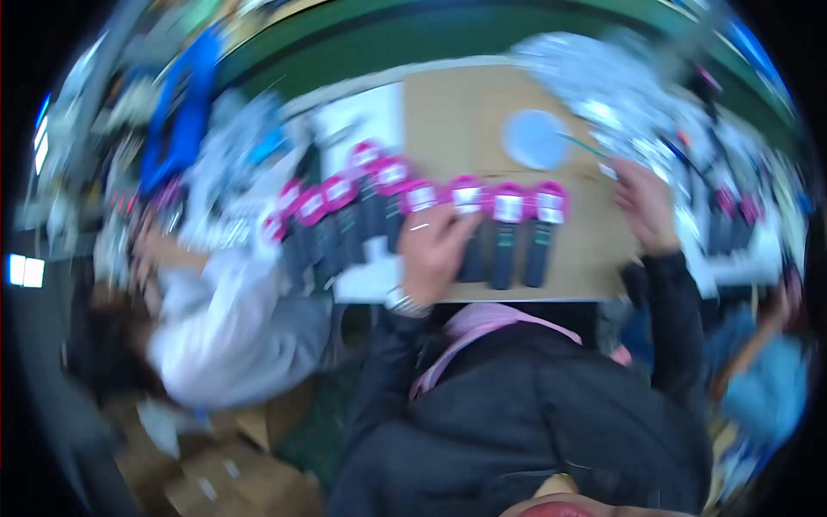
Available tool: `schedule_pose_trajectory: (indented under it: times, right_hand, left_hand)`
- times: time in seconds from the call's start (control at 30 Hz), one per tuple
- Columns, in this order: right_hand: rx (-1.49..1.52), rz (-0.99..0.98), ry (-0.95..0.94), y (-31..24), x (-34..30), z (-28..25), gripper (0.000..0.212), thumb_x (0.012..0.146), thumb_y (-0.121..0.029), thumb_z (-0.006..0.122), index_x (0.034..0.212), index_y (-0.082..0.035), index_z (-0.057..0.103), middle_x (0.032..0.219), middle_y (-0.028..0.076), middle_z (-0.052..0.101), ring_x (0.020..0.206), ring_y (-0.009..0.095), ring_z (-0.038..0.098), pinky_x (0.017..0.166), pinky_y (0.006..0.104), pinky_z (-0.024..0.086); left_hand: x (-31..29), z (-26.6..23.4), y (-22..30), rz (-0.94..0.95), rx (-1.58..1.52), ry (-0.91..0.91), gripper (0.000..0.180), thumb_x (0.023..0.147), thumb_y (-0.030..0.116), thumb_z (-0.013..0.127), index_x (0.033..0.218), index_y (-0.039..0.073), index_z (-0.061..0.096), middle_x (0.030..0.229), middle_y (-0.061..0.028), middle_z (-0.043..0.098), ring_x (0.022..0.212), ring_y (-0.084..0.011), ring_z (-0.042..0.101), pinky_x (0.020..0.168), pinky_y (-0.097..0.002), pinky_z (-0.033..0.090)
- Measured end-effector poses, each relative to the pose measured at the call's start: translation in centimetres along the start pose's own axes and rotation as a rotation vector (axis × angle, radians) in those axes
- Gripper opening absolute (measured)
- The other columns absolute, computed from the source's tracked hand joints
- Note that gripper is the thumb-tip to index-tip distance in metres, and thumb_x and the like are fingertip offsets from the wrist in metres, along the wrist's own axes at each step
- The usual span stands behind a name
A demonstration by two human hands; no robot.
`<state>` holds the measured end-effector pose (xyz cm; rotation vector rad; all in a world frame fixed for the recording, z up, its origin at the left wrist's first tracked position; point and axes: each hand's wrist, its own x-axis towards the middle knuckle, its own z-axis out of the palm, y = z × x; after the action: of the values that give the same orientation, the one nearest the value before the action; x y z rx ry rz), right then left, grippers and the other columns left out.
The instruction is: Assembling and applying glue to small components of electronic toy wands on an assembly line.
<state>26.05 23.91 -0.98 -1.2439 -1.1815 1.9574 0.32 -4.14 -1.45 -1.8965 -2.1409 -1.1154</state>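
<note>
In front of me stands a row of dark-handled tools with round pink heads and pale white centres (506,207); their exact kind is blurred. My left hand (431,254), a metal watch on its wrist, lies at one of these pink-headed tools (466,191). Its fingers are stretched and apart, with the tips touching the head. On the right, my right hand (644,202) pinches a thin green stick (586,145) between thumb and fingers. The stick points left toward a round white dish (536,140), and its tip is at the dish's right edge.
Brown cardboard (586,250) covers the table beneath the tools. Clear plastic bags (586,73) are heaped at the far right. A blue bin (181,112) stands at far left. Co-workers sit on both sides, one in a white sleeve (215,336). Cartons (241,478) lie at lower left.
</note>
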Motion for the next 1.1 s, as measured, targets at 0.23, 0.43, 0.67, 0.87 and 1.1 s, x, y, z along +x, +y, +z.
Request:
schedule_pose_trajectory:
  times: [0.23, 0.43, 0.67, 0.87, 1.1]
  right_hand:
    - [-0.029, -0.040, -0.037, -0.2, 0.8, -4.2, 0.021, 0.112, -0.021, 0.069, 0.121, -0.004, 0.076, 0.079, -0.010, 0.046, 0.061, 0.002, 0.034, 0.054, 0.0242, 0.028]
    - [-0.036, -0.009, -0.074, -0.2, 0.1, -0.2, 0.017, 0.111, -0.016, 0.071, 0.118, -0.001, 0.075, 0.078, -0.009, 0.046, 0.064, 0.002, 0.038, 0.056, 0.0228, 0.029]
    - [0.053, -0.066, -0.141, -4.9, -4.1, 1.6, 0.022, 0.109, -0.014, 0.073, 0.123, 0.002, 0.075, 0.077, -0.008, 0.048, 0.064, 0.002, 0.040, 0.056, 0.0221, 0.030]
    - [0.066, -0.066, -0.290, -4.7, -7.2, 4.5, 0.022, 0.109, -0.015, 0.074, 0.122, 0.003, 0.077, 0.078, -0.007, 0.053, 0.064, 0.003, 0.041, 0.057, 0.0222, 0.030]
    - [-0.187, -0.114, -0.221, -1.9, -8.9, 8.7, 0.016, 0.107, -0.008, 0.075, 0.117, 0.004, 0.081, 0.085, -0.004, 0.065, 0.067, 0.004, 0.048, 0.058, 0.0235, 0.034]
  left_hand:
    - [-0.2, 0.5, 0.0, 0.130, 0.054, 0.101, 0.036, 0.086, 0.007, 0.073, 0.121, 0.008, 0.082, 0.111, -0.0123, 0.074, 0.103, -0.0329, 0.073, 0.088, -0.0448, 0.058]
    - [-0.5, -0.2, -0.5, 0.113, 0.066, 0.098, 0.036, 0.082, 0.000, 0.078, 0.117, 0.005, 0.081, 0.111, -0.0111, 0.073, 0.102, -0.0324, 0.072, 0.088, -0.0453, 0.057]
    - [0.5, 0.9, -0.4, 0.119, 0.025, 0.085, 0.033, 0.085, -0.001, 0.081, 0.117, 0.004, 0.078, 0.112, -0.0106, 0.072, 0.101, -0.0317, 0.071, 0.088, -0.0455, 0.056]
    - [-0.1, 0.7, -0.4, 0.112, 0.061, 0.092, 0.032, 0.085, -0.001, 0.082, 0.116, 0.004, 0.078, 0.110, -0.0099, 0.072, 0.100, -0.0314, 0.070, 0.087, -0.0451, 0.055]
    - [0.0, 0.4, -0.4, 0.101, 0.059, 0.118, 0.026, 0.086, -0.001, 0.086, 0.111, 0.004, 0.079, 0.105, -0.0083, 0.074, 0.095, -0.0293, 0.070, 0.084, -0.0425, 0.053]
